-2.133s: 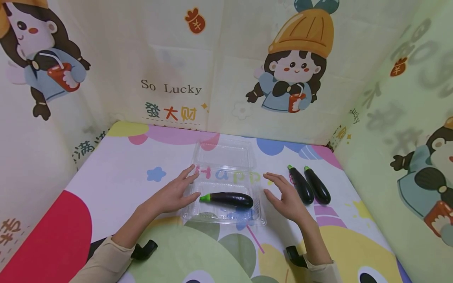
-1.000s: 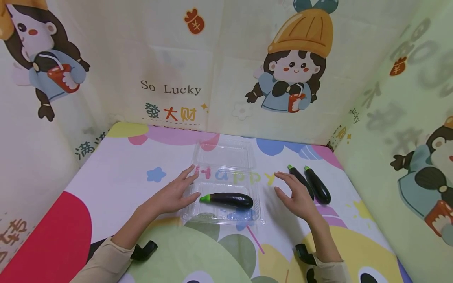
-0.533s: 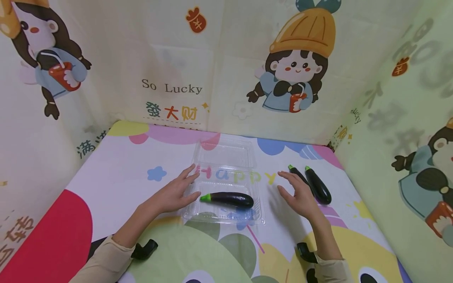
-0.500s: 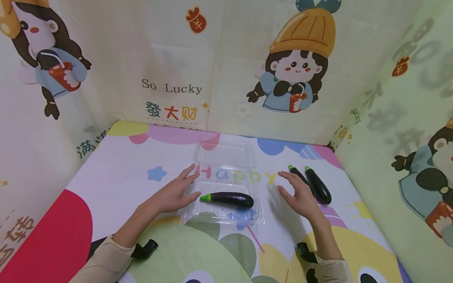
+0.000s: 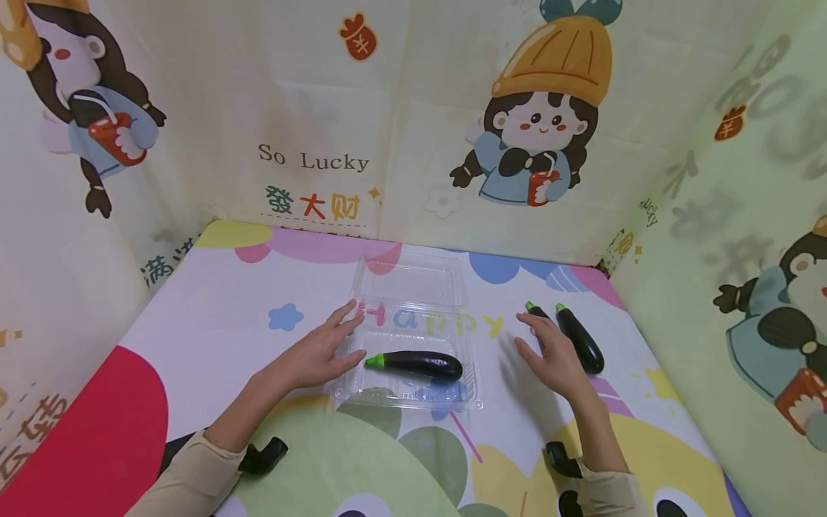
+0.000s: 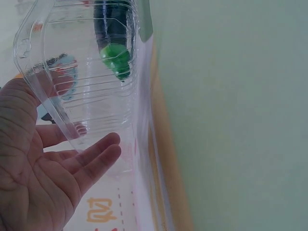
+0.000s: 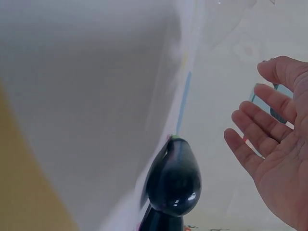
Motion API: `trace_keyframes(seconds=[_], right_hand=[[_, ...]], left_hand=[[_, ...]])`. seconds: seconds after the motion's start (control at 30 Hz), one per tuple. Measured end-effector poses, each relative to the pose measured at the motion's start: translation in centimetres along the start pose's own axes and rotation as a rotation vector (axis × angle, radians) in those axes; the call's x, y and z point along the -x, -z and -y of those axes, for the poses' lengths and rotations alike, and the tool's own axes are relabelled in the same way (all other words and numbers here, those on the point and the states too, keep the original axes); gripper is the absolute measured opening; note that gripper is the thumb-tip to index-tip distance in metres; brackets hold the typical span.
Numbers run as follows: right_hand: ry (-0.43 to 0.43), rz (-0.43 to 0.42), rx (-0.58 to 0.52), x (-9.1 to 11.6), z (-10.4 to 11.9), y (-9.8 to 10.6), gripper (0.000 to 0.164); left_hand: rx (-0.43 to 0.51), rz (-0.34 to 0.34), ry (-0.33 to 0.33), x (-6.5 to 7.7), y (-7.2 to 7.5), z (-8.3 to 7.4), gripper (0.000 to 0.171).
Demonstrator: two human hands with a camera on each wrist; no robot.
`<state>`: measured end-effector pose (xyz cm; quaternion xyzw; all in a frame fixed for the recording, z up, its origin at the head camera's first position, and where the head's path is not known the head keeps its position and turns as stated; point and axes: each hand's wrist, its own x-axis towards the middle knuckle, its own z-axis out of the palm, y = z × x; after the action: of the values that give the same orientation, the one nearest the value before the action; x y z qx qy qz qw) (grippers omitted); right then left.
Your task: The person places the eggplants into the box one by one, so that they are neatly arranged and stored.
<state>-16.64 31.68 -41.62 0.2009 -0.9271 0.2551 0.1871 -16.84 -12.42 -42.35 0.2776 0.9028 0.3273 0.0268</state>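
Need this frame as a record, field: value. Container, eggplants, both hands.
container: clear container on the table, lid folded back on the far side
inside: one eggplant, lying crosswise, green stem toward the left hand
outside: inner eggplant and outer eggplant, right of the container, stems pointing away from the person
left hand: at the container's left side, fingers extended; firm contact unclear
right hand: holds nothing; hovers, hiding most of the inner eggplant in the head view
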Motion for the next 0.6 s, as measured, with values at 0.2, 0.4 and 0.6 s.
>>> trace_keyframes(seconds=[0.2, 0.4, 0.6], right_hand=[[-0.013, -0.015, 0.017, 0.3, -0.4, 0.1, 0.044], [-0.056, -0.02, 0.035, 0.5, -0.8, 0.4, 0.044], [-0.136, 0.023, 0.03, 0.8, -1.4, 1.0, 0.045]], left_hand=[[0.005, 0.004, 0.007, 0.0, 0.0, 0.1, 0.071], [-0.006, 0.001, 0.009, 0.0, -0.1, 0.1, 0.07], [-0.011, -0.001, 0.002, 0.0, -0.1, 0.1, 0.07]])
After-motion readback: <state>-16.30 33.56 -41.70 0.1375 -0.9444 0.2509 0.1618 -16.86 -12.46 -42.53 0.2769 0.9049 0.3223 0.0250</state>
